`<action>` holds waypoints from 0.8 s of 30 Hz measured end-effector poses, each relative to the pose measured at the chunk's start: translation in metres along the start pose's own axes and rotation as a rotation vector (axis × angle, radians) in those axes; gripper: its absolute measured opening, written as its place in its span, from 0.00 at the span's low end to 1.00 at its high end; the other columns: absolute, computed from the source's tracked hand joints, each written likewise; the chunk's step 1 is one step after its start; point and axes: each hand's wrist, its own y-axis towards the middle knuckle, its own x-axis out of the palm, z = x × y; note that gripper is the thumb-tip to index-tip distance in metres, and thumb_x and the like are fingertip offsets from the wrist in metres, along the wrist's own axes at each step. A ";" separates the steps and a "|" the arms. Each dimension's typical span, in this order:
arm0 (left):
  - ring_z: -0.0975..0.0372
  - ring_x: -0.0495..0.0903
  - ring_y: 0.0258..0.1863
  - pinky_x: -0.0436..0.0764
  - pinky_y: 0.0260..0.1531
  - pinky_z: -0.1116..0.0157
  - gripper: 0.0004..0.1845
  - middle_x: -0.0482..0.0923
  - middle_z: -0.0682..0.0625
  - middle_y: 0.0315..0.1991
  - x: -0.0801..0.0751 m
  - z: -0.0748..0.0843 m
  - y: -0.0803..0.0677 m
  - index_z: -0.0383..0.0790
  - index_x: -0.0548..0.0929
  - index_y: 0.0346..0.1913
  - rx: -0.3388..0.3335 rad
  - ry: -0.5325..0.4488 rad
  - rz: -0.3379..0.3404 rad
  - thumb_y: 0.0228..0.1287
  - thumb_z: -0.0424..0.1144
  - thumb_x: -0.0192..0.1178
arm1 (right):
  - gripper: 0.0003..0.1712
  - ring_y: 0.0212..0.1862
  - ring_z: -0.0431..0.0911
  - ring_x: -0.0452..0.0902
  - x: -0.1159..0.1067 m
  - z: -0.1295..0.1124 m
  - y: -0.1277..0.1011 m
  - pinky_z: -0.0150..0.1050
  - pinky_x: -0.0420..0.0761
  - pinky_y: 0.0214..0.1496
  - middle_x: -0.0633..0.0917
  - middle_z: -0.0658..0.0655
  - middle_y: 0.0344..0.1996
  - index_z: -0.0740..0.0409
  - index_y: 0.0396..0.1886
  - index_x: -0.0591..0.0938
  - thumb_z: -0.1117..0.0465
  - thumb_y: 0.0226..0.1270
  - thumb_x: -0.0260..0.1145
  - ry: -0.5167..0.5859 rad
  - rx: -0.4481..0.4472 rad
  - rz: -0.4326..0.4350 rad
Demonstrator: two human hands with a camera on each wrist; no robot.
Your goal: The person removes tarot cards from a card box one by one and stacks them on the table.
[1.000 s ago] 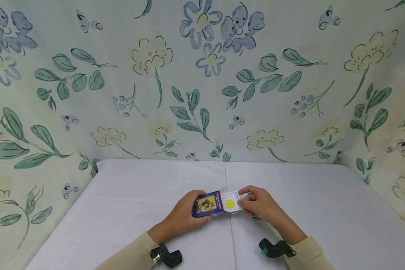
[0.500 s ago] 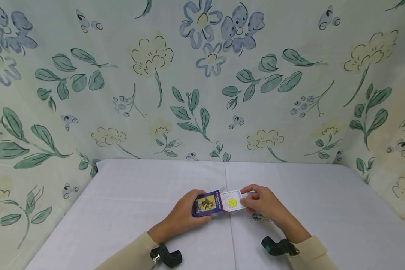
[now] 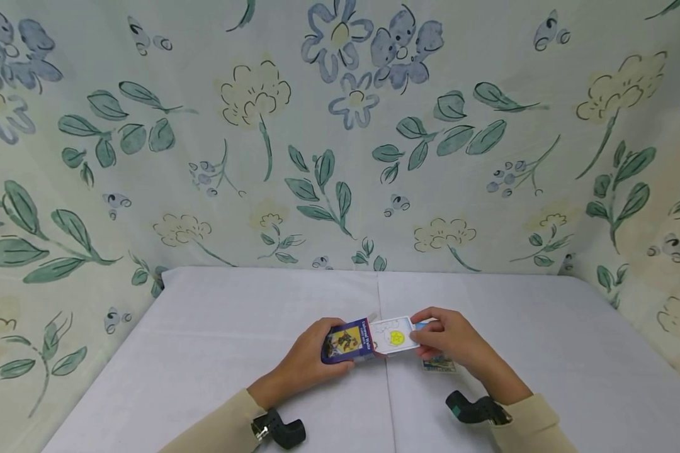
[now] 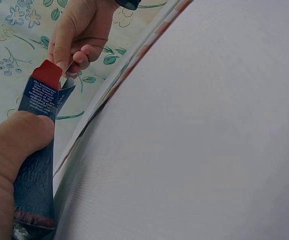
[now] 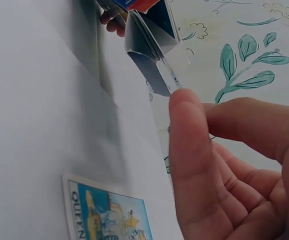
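Just below the middle of the head view, the left hand (image 3: 308,360) grips a dark blue cardboard card box (image 3: 348,340) with a yellow picture on its face, fingers and thumb curled round its left end and holding it low over the white cloth-covered table (image 3: 215,340). In the left wrist view the box (image 4: 37,150) runs up the left edge of the frame, the thumb pressed flat on its blue side.

To the right of the box, the right hand (image 3: 452,343) pinches a white card with a yellow disc (image 3: 395,338), which sticks out of the box's open right end. The thumb and fingertips are closed on the card's right edge. In the right wrist view the thumb (image 5: 189,135) fills the centre of the frame.

A single picture card with a blue illustration (image 3: 437,363) lies flat on the table under the right hand, at the lower left of the right wrist view (image 5: 109,212).

A floral-printed cloth backdrop (image 3: 340,126) fills the upper half of the head view.
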 end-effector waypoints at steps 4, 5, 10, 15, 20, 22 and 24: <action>0.66 0.72 0.48 0.75 0.50 0.61 0.40 0.73 0.55 0.55 0.000 0.000 0.000 0.43 0.68 0.65 0.000 -0.001 0.003 0.52 0.56 0.70 | 0.24 0.26 0.50 0.82 -0.003 0.000 0.000 0.40 0.83 0.33 0.84 0.57 0.27 0.62 0.53 0.77 0.60 0.58 0.72 0.003 -0.001 -0.010; 0.66 0.72 0.48 0.75 0.50 0.61 0.40 0.73 0.55 0.54 0.000 0.000 0.000 0.43 0.68 0.65 0.002 0.000 0.004 0.52 0.56 0.70 | 0.24 0.26 0.50 0.82 -0.004 0.000 0.000 0.40 0.83 0.34 0.84 0.57 0.27 0.63 0.53 0.76 0.61 0.58 0.72 0.005 -0.003 -0.014; 0.65 0.73 0.48 0.75 0.50 0.61 0.40 0.73 0.55 0.54 0.001 -0.001 0.000 0.41 0.68 0.64 0.007 -0.006 0.006 0.52 0.56 0.70 | 0.24 0.28 0.50 0.83 -0.008 0.000 0.000 0.40 0.83 0.34 0.83 0.58 0.29 0.66 0.54 0.76 0.62 0.58 0.71 0.024 0.010 -0.028; 0.65 0.73 0.48 0.75 0.50 0.61 0.40 0.73 0.55 0.54 0.002 -0.001 -0.001 0.41 0.68 0.64 0.003 -0.007 0.007 0.52 0.56 0.70 | 0.23 0.30 0.51 0.83 -0.012 0.002 0.001 0.41 0.83 0.35 0.84 0.59 0.31 0.69 0.52 0.77 0.63 0.59 0.71 0.064 0.040 -0.028; 0.65 0.73 0.48 0.75 0.50 0.61 0.40 0.73 0.54 0.54 0.001 -0.001 0.000 0.41 0.68 0.64 0.003 -0.004 0.010 0.52 0.56 0.70 | 0.19 0.30 0.51 0.82 -0.014 0.005 0.003 0.41 0.83 0.37 0.84 0.59 0.31 0.69 0.48 0.78 0.62 0.61 0.69 0.098 0.056 -0.006; 0.65 0.73 0.48 0.75 0.50 0.61 0.40 0.73 0.54 0.54 0.001 -0.001 0.000 0.41 0.68 0.64 0.006 -0.002 0.012 0.52 0.56 0.70 | 0.17 0.30 0.51 0.82 -0.014 0.006 0.003 0.41 0.83 0.37 0.84 0.60 0.31 0.69 0.46 0.78 0.62 0.62 0.68 0.098 0.055 0.003; 0.65 0.73 0.48 0.75 0.49 0.61 0.40 0.73 0.54 0.54 0.001 0.000 0.000 0.41 0.68 0.64 0.007 -0.003 0.012 0.52 0.55 0.70 | 0.16 0.30 0.52 0.82 -0.015 0.006 0.003 0.41 0.83 0.37 0.83 0.61 0.31 0.68 0.45 0.79 0.61 0.63 0.67 0.097 0.056 0.008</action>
